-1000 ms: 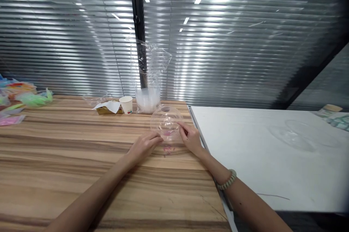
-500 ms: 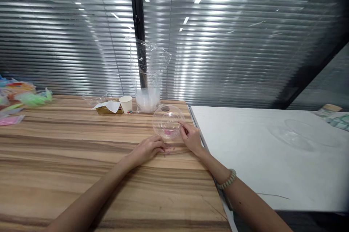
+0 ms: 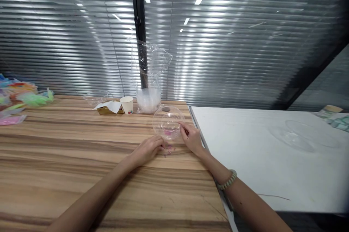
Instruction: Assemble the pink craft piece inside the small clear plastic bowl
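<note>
A round clear plastic bowl (image 3: 158, 119) is tilted toward me near the table's right edge, with pink bits (image 3: 167, 133) low inside it. My right hand (image 3: 191, 138) is closed on the bowl's right rim, one finger reaching over the inside. On the wood just below the bowl lie small pink pieces (image 3: 170, 149). My left hand (image 3: 149, 148) rests on the table beside these pieces, close to the bowl's near rim. Its fingers are curled together, and anything between the fingertips is too small or hidden to make out.
Behind the bowl stands a plastic bag of stacked clear bowls (image 3: 148, 100). Left of it are a paper cup (image 3: 127, 105), a gold box with tissue (image 3: 110, 108) and a clear container (image 3: 95, 96). Colourful bags (image 3: 24, 94) lie far left. A white table (image 3: 231, 159) adjoins, holding clear lids (image 3: 293, 141).
My left fingertips have drawn slightly left from the pink pieces, which show more now. The bowl and my right hand stay nearly as they were.
</note>
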Motion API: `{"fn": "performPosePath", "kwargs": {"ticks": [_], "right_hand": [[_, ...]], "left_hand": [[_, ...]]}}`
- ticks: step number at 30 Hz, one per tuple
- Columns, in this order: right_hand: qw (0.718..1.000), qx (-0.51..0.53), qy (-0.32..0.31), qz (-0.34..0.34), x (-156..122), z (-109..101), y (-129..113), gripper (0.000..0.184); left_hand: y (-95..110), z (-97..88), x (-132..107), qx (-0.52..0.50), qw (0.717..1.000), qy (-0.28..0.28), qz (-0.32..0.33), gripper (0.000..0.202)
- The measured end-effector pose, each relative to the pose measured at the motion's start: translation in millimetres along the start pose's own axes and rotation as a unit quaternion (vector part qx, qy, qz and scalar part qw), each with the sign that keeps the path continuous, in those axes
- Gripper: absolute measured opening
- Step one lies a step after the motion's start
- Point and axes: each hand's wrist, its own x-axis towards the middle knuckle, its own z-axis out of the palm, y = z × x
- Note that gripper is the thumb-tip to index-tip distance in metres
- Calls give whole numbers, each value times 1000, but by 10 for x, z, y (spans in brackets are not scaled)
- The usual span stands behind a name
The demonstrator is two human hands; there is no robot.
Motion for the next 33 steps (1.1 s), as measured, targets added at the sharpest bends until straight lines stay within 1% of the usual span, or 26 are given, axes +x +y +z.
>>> {"fn": "performPosePath", "kwargs": {"ticks": [5,9,11,15,17,19,22,24,27,30,33], "right_hand": [[1000,-4,-8,5,-1,10,12,29],[1000,-9,-4,0,0,13,18,28],[1000,-11,-4,-7,-10,19,29,28],[999,-12,-21,-23,-44,26,34,29],[999,0,-33,-38,-55,21,15,30],[997,16,-43,-54,-56,14,-10,31],[997,23,-48,-60,-46,8,-29,32],[999,9,-27,-46,-37,9,-24,30],[1000,-9,14,-14,-19,10,-10,28],[999,-6,34,15,0,6,-8,28],[999,-4,40,32,12,4,-13,29]], "left_hand": [[6,-17,2,-1,999,37,-10,19],[21,-53,20,10,998,67,0,17],[11,-62,24,29,995,98,10,17],[-23,-73,16,87,979,184,17,16],[-38,-76,7,118,971,207,17,16],[-55,-69,-3,143,969,199,24,17],[-81,-34,-11,157,975,156,36,20],[-84,-11,-10,161,977,133,44,21],[-50,-2,1,161,978,118,56,19],[-4,-2,13,127,987,94,36,17],[-3,23,12,62,997,50,7,16]]}}
